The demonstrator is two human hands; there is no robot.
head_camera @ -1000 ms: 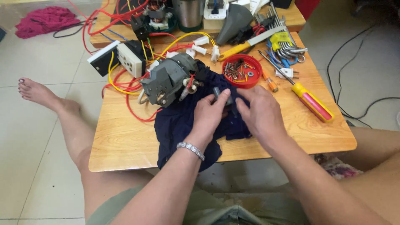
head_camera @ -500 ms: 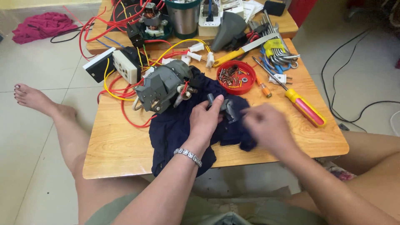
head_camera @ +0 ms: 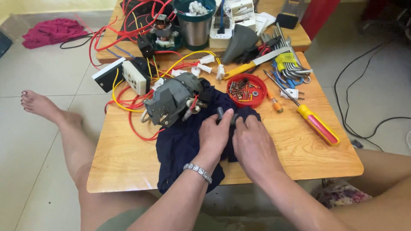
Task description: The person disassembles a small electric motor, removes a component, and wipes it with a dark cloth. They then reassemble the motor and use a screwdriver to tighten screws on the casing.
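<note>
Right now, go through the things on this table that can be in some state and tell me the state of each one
left hand: closed around a small dark part, resting on the cloth
right hand: fingers bent, touching the same part
dark blue cloth: crumpled, hanging over the table edge
grey motor: lying tilted, wires attached
red dish: open, holding screws
yellow-and-pink screwdriver: lying flat, untouched
</note>
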